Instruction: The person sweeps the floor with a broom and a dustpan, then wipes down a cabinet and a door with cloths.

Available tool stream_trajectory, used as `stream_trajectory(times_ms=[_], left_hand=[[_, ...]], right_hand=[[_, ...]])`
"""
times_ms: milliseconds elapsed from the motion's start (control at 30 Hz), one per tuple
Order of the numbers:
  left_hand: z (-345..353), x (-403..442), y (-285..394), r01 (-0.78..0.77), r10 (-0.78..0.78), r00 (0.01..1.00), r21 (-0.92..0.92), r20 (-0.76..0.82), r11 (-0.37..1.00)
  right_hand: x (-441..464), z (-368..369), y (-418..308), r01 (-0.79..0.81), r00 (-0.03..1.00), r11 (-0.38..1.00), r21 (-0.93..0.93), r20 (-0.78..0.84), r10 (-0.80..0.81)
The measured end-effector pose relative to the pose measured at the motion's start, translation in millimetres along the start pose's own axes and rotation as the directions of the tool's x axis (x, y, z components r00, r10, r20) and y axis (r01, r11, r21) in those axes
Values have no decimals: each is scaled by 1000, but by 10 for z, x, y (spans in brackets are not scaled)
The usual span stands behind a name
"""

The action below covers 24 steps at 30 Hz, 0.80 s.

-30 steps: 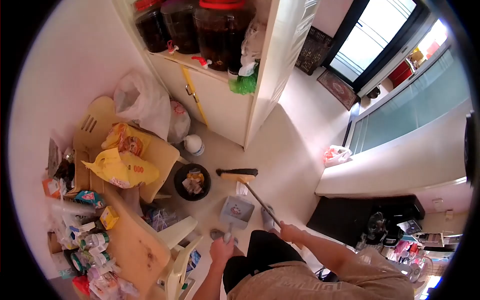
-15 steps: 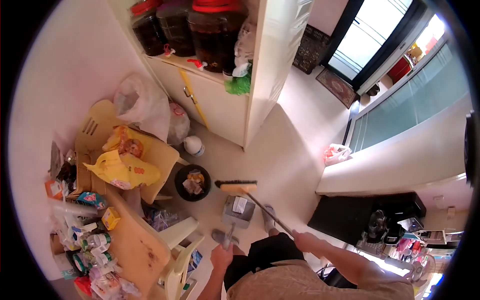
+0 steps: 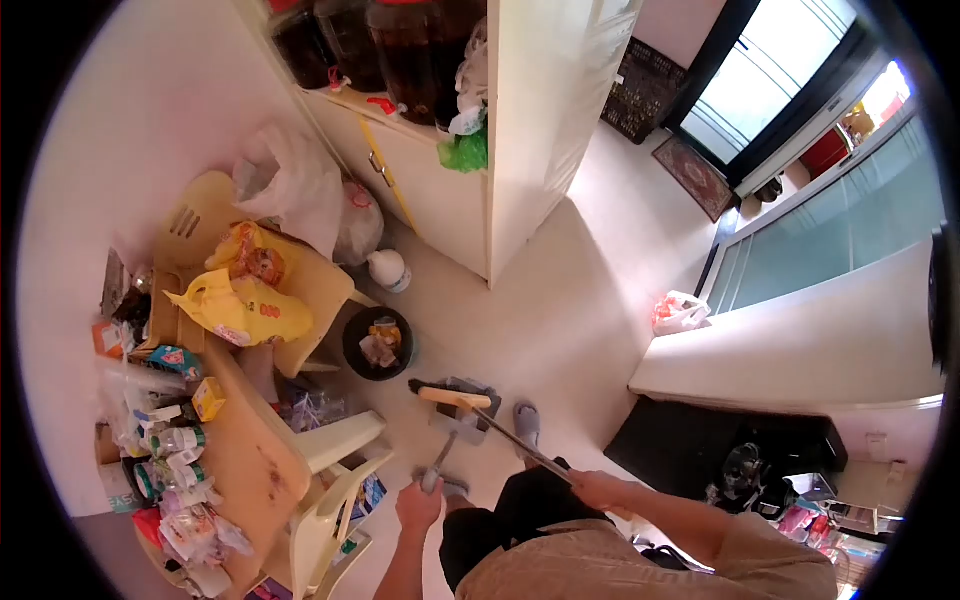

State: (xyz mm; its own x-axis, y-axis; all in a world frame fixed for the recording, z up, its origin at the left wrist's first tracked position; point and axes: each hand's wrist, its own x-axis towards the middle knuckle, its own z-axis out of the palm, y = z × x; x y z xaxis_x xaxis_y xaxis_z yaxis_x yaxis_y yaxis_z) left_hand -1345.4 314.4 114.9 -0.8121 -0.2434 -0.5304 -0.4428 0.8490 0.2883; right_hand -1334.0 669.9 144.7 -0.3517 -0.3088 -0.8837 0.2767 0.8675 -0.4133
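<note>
My right hand (image 3: 600, 491) is closed around the pole of a broom (image 3: 455, 398), whose wooden head lies across the grey dustpan (image 3: 462, 428). Dark bristles stick out along the far edge of the head. My left hand (image 3: 419, 503) grips the upright handle of the dustpan, which rests on the floor in front of my feet. The broom head covers much of the pan, so its contents are hidden. Just beyond, to the left, stands a black trash bin (image 3: 378, 343) with wrappers and scraps inside.
On the left, a yellow bag (image 3: 240, 310) sits on a beige chair (image 3: 335, 290) beside a cluttered table (image 3: 255, 470). A white jug (image 3: 389, 270) stands by the cabinet (image 3: 440, 215). A black mat (image 3: 670, 440) lies to the right, and a white plastic bag (image 3: 680, 312) rests against the partition.
The broom head has moved toward me and left, from the floor beyond the dustpan to over it. A white packet seen in the pan before is now covered.
</note>
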Motion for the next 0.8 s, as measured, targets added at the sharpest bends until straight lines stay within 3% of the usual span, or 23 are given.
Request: stream_trajectory(times_ms=[100,167,267,367,433,467,567,633,700,733,800], left_hand=[[55,10,-106,-62,62,998,4,-21,998],[-32,-65,-110,12,-9,997,-42,81,999],[-96,-276,-185,29,-21,996,-86,92,996],[-173,-493,-216,59,-55,998,-121,34,991],[39,-489,-409,54,-54,999,-175,3,983],[69,-504,-468,38,-44,999,-209,-21,977],[111,-523,-429,95,-94,995,-96,12,991],[166,-538,-430,85,-85,996,-127,9,988],[209,-549,-440,61,-60,998,-150,8,987],[207,-562,-449,63,-61,998,-127,18,990],[151,-564,-384,63,-60,998,-117,24,991]], right_hand=[[-407,-269,-92,-8,998,999,44,-62,11],[-206,-111,67,55,985,998,-31,-164,-60],[67,63,-115,-54,977,984,-171,-212,17],[541,128,-254,-52,974,962,-268,-226,-10],[964,342,-203,27,963,931,-365,-239,-122],[947,367,-347,-32,969,978,-205,-246,-19],[799,511,-582,-70,988,986,-150,-150,48],[784,626,-401,-37,982,994,-99,-190,18],[367,468,-497,-88,995,996,8,-55,88],[195,379,-465,-99,993,995,9,-71,99],[-157,148,-327,85,993,995,-55,-73,-89]])
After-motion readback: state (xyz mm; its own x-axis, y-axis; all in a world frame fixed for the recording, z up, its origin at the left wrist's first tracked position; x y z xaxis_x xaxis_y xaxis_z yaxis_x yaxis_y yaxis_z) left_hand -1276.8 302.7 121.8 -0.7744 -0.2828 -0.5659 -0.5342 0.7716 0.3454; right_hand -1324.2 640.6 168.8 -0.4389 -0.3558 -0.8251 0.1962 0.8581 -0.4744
